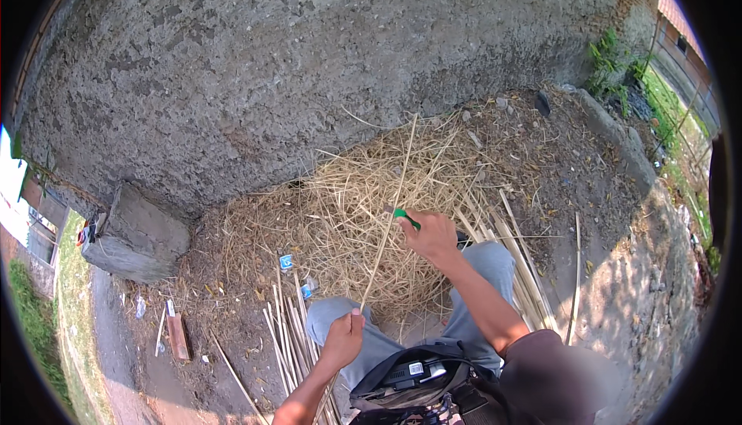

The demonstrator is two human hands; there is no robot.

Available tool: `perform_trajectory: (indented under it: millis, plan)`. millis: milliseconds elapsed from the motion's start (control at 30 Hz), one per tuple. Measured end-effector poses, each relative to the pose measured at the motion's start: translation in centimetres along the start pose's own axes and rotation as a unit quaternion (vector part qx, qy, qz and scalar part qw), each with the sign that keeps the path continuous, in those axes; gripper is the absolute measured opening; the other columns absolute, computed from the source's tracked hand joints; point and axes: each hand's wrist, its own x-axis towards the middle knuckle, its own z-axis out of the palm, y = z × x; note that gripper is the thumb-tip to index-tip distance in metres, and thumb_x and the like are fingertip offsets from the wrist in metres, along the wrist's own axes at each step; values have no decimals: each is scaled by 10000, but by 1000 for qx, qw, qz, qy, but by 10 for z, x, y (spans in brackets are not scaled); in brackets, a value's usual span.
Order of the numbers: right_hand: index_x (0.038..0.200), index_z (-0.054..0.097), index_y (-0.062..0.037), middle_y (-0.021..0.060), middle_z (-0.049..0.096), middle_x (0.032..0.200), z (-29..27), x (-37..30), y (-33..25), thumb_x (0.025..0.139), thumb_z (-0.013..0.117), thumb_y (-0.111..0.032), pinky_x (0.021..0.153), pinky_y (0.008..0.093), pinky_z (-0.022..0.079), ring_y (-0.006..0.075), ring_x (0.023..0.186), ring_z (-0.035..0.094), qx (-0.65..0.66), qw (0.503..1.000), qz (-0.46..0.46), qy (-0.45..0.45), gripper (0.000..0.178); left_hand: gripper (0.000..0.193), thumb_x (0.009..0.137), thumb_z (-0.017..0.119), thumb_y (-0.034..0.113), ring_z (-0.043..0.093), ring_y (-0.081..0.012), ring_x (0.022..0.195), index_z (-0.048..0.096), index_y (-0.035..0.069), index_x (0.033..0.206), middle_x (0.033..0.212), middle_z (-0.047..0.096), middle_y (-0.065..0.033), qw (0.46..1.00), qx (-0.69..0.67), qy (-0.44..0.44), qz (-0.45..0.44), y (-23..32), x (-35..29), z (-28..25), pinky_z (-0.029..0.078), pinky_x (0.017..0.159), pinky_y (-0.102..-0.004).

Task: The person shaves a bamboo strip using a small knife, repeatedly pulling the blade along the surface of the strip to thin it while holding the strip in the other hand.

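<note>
My left hand (pixel 342 341) is closed round the lower end of a long thin bamboo strip (pixel 380 253), beside my left knee. The strip slants up and away over a heap of pale shavings (pixel 340 216). In front of my right knee, my right hand (pixel 433 236) grips a small knife with a green handle (pixel 402 215). Its short blade end lies at the strip, about midway along; whether it touches cannot be made out. My right fingers are partly hidden by the back of the hand.
Bamboo strips lie in bundles by my left leg (pixel 284 340) and right leg (pixel 525 270). A rough grey wall (pixel 309 62) rises beyond the heap. A concrete block (pixel 143 232) stands left, near a reddish-brown wooden piece (pixel 178 338). Blue-labelled plastic cups (pixel 286 262) lie by the shavings.
</note>
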Motion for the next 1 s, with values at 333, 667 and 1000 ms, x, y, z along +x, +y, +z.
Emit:
perform_trajectory:
  millis: [333,667,1000]
  plan:
    - [1064,740,-144,110,686,685,-12,15,16,901,632,-424,523,419,499,302,593,656,47,999,18,-20,342,487,1066,359,397,417,-81,515,539,15,824,609,437,13,996,-47,-38,-60,-15,-28,-11,386,501,-258]
    - [1037,757,-166,64,691,684,2,8,5,897,637,-436,479,391,484,262,569,650,23,992,-128,1,327,518,1066,323,355,594,-271,563,593,-20,831,605,566,-141,997,35,-5,-72,-22,-58,-30,480,601,-383]
    - [1091,735,-178,111,690,699,-9,20,26,917,600,-431,520,420,504,284,595,658,-10,991,-116,-73,335,485,1066,352,330,541,-208,552,594,-14,825,592,543,-102,996,4,-31,-85,-26,-95,-40,458,578,-346]
